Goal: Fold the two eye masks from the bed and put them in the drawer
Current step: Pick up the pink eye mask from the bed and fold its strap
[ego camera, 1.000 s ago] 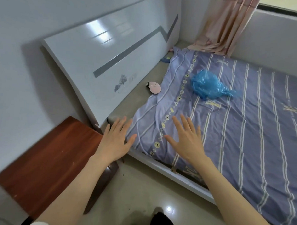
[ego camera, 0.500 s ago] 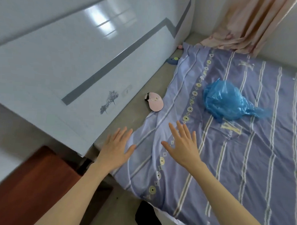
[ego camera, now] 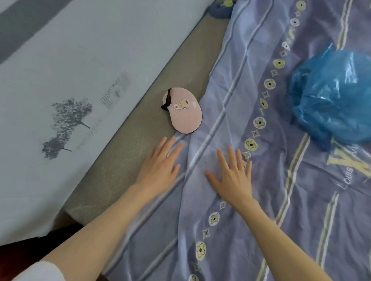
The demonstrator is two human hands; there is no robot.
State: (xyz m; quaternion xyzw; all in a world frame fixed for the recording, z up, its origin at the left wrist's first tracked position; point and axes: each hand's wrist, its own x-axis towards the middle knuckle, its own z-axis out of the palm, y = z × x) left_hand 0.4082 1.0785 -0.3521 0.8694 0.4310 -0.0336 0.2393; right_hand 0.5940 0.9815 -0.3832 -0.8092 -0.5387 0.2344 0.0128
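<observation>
I have leaned in since half a second ago: the headboard (ego camera: 73, 77) now fills the left of my view, the curtain and the wall have dropped out of sight, and the pink eye mask (ego camera: 184, 111) sits far closer to my fingers than it did. My left hand (ego camera: 158, 166) is flat with fingers spread and nothing in its grip, hovering just short of the mask over the edge where the purple sheet (ego camera: 251, 205) meets the bare mattress strip (ego camera: 125, 159). My right hand (ego camera: 233, 180) is likewise splayed and free of anything, over the sheet beside the flower border. Counting: two hands, both bare; one pink mask, lying on the strip with its lower edge touching the sheet, black strap on its upper left; one dark blue item (ego camera: 220, 9) far up the strip, too small for me to tell if it is the second mask; one blue plastic bag (ego camera: 337, 97) on the sheet to my right.
</observation>
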